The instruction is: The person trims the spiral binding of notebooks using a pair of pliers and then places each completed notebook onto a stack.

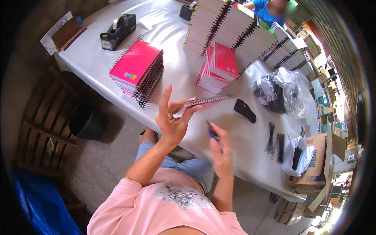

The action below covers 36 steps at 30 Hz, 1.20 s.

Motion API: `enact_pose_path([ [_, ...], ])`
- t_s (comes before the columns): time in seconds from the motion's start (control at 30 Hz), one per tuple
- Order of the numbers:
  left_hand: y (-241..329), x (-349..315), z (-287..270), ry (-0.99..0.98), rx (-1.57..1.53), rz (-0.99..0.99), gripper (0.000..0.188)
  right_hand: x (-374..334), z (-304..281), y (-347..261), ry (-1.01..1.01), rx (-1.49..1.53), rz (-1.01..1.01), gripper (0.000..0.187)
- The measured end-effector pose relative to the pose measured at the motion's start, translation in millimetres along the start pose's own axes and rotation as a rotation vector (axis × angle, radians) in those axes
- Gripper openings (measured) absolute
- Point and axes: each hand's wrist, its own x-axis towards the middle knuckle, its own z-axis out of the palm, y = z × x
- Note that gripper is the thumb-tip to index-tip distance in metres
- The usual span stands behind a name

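Near the table's front edge my left hand (172, 127) pinches a spiral notebook (209, 100) at one end. The notebook is seen edge-on, with its wire coil facing up and a pinkish cover below. My right hand (222, 150), slightly blurred, is closed round a small blue-handled tool with a dark tip, which looks like pliers (212, 132). The tool is apart from the notebook, just below it in the picture. Farther left stands a stack of red spiral notebooks (135, 64). Beyond my hands sits a pile of red-covered booklets (225, 62) with no coils visible.
On the white-covered table (117, 92) lie a tape dispenser (119, 31), a black pouch-like object (245, 111), loose black coils (270, 141) and a clear plastic bag (284, 92). Tall page stacks (243, 31) stand behind, a cardboard box (315, 156) at right. Another person (266, 11) is at the far side.
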Motion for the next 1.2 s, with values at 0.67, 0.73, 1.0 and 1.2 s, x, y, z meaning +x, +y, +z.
enact_pose_path([
  [0.67,65.6,83.4,-76.2,0.129,0.364,0.192,0.032,147.3,51.5,-51.3,0.095,0.824,-0.118,0.047],
  [0.73,64.4,92.6,-91.0,0.183,0.436,0.169,0.032,182.5,69.3,-56.5,0.022,0.694,-0.121,0.044],
  [1.0,33.0,101.4,-110.3,0.228,0.343,-0.012,0.041,272.3,82.7,-86.5,-0.204,0.086,-0.576,0.029],
  [1.2,-0.7,99.2,-117.0,0.169,0.182,-0.237,0.052,223.9,140.4,-97.1,-0.615,-0.277,-0.996,0.057],
])
